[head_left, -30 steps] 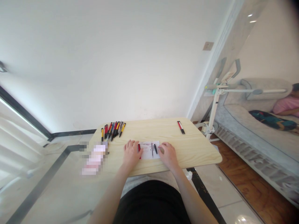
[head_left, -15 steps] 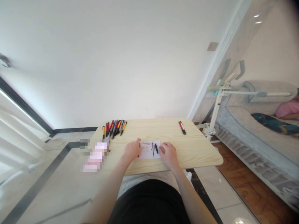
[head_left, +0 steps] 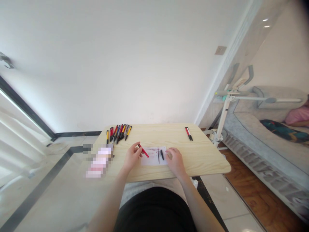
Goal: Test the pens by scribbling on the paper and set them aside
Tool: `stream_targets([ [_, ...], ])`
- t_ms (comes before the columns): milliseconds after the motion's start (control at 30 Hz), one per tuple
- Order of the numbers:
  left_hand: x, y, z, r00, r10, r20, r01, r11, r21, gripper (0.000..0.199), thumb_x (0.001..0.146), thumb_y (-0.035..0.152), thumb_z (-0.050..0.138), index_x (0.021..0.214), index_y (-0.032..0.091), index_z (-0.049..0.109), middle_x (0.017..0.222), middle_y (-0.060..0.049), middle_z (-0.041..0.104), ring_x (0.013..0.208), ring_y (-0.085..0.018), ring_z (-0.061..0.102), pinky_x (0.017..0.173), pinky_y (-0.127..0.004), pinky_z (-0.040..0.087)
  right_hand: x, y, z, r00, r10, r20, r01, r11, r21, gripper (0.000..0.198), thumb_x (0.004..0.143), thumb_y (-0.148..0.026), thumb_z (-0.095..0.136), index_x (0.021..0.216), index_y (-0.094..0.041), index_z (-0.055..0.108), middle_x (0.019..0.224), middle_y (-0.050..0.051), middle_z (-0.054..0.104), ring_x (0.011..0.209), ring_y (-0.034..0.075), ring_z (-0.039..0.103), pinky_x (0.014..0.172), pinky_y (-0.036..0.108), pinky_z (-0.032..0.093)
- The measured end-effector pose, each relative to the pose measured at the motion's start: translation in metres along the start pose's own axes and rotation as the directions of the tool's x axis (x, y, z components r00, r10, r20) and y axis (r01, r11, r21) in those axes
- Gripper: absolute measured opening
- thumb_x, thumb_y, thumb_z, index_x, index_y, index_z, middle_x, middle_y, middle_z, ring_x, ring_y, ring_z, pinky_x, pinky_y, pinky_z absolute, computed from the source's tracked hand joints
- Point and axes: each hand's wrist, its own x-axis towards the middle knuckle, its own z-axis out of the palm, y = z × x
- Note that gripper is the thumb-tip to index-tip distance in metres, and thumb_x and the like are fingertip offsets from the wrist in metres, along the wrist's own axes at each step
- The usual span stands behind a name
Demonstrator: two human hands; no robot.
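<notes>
Red plastic catches the eye above a pale wood-grain bench (head_left: pixel 205 158), where a person's left hand (head_left: pixel 132 156) pinches a red pen barrel (head_left: pixel 144 151) between thumb and fingers, the piece slanting out over a white sheet (head_left: pixel 150 160) covered in faint marks; whether its far end touches the paper cannot be told. The right hand (head_left: pixel 175 160) rests at the sheet's other edge, fingers curled; whether anything is pinched there cannot be made out. Between the hands, on the paper, lie a slim dark rod (head_left: pixel 158 155) and, just beside it, a short black pen piece (head_left: pixel 162 155). A cluster of pens (head_left: pixel 118 132) lies at the bench's far left, and a pair of pens (head_left: pixel 189 133) well apart at the far right. The likeliest mishaps, by this reading: the barrel, gripped near one end, could twist from the fingertips; the black piece, if round, could roll once nudged by the right hand; and a tug on the loose sheet could shift both pieces lying on it
</notes>
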Motion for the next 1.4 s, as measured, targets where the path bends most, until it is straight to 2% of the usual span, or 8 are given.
stream_targets([
  [100, -0.004, -0.004, 0.001, 0.993, -0.094, -0.068, 0.069, 0.952, -0.300, 0.042, 0.065, 0.029, 0.062, 0.103, 0.013, 0.053, 0.055, 0.001, 0.058, 0.044, -0.009, 0.050, 0.043, -0.019, 0.033, 0.001, -0.007, 0.000, 1.000, -0.022, -0.018, 0.022, 1.000, -0.006, 0.015, 0.073, -0.019, 0.053, 0.085, -0.019, 0.063, 0.089, 0.007, 0.058, 0.088, 0.020, 0.051, 0.081, 0.033, 0.037],
  [200, -0.005, -0.006, 0.003, 0.988, -0.148, -0.045, 0.091, 0.789, -0.607, 0.034, 0.066, 0.023, 0.063, 0.098, 0.015, 0.054, 0.052, 0.004, 0.053, 0.045, -0.007, 0.048, 0.044, -0.018, 0.035, 0.004, -0.021, 0.002, 0.998, -0.060, -0.001, 0.060, 0.997, -0.050, 0.011, 0.074, -0.021, 0.054, 0.079, -0.021, 0.064, 0.092, 0.007, 0.057, 0.092, 0.021, 0.049, 0.084, 0.034, 0.035],
  [300, -0.005, -0.006, 0.004, 0.977, -0.212, 0.001, 0.141, 0.646, -0.750, 0.028, 0.066, 0.018, 0.062, 0.092, 0.015, 0.054, 0.054, 0.004, 0.052, 0.045, -0.006, 0.047, 0.043, -0.017, 0.035, 0.008, -0.037, 0.008, 0.993, -0.104, 0.054, 0.109, 0.990, -0.093, 0.009, 0.074, -0.025, 0.057, 0.073, -0.022, 0.064, 0.096, 0.006, 0.057, 0.096, 0.021, 0.047, 0.087, 0.034, 0.032],
  [500, -0.005, -0.010, 0.004, 0.965, -0.263, -0.021, 0.142, 0.586, -0.797, 0.022, 0.067, 0.013, 0.061, 0.088, 0.014, 0.055, 0.057, 0.001, 0.055, 0.045, -0.005, 0.048, 0.042, -0.016, 0.036, 0.013, -0.052, 0.023, 0.988, -0.104, 0.115, 0.123, 0.978, -0.171, 0.013, 0.071, -0.034, 0.062, 0.072, -0.022, 0.065, 0.096, 0.007, 0.056, 0.098, 0.022, 0.045, 0.089, 0.036, 0.029],
  [833, -0.006, -0.015, 0.005, 0.977, -0.213, -0.015, 0.124, 0.623, -0.773, 0.019, 0.068, 0.015, 0.061, 0.086, 0.014, 0.055, 0.059, -0.001, 0.057, 0.051, -0.007, 0.051, 0.046, -0.016, 0.039, 0.015, -0.053, 0.025, 0.976, -0.094, 0.194, 0.130, 0.974, -0.185, 0.010, 0.074, -0.029, 0.059, 0.073, -0.023, 0.066, 0.091, 0.005, 0.058, 0.095, 0.021, 0.045, 0.086, 0.034, 0.029],
  [1033, -0.006, -0.019, 0.006, 0.976, -0.214, -0.031, 0.119, 0.652, -0.749, 0.016, 0.066, 0.021, 0.066, 0.072, 0.014, 0.053, 0.057, 0.002, 0.053, 0.049, -0.004, 0.047, 0.044, -0.015, 0.037, 0.011, -0.051, 0.025, 0.985, -0.101, 0.142, 0.121, 0.983, -0.138, 0.009, 0.074, -0.027, 0.059, 0.073, -0.023, 0.066, 0.092, 0.006, 0.058, 0.094, 0.021, 0.046, 0.086, 0.036, 0.029],
  [1267, -0.006, -0.020, 0.007, 0.977, -0.207, -0.044, 0.112, 0.683, -0.722, 0.021, 0.064, 0.025, 0.069, 0.072, 0.013, 0.053, 0.058, 0.003, 0.052, 0.049, -0.004, 0.046, 0.045, -0.015, 0.036, 0.013, -0.050, 0.025, 0.983, -0.119, 0.141, 0.136, 0.984, -0.118, 0.009, 0.074, -0.021, 0.057, 0.071, -0.022, 0.065, 0.088, 0.005, 0.059, 0.095, 0.021, 0.047, 0.086, 0.036, 0.030],
  [1400, -0.007, -0.020, 0.007, 0.982, -0.182, -0.057, 0.088, 0.699, -0.710, 0.022, 0.066, 0.028, 0.067, 0.069, 0.013, 0.052, 0.055, 0.004, 0.048, 0.047, -0.003, 0.044, 0.043, -0.015, 0.035, 0.014, -0.051, 0.021, 0.987, -0.129, 0.092, 0.138, 0.987, -0.087, 0.007, 0.074, -0.021, 0.057, 0.073, -0.022, 0.064, 0.089, 0.004, 0.060, 0.094, 0.020, 0.048, 0.086, 0.034, 0.031],
])
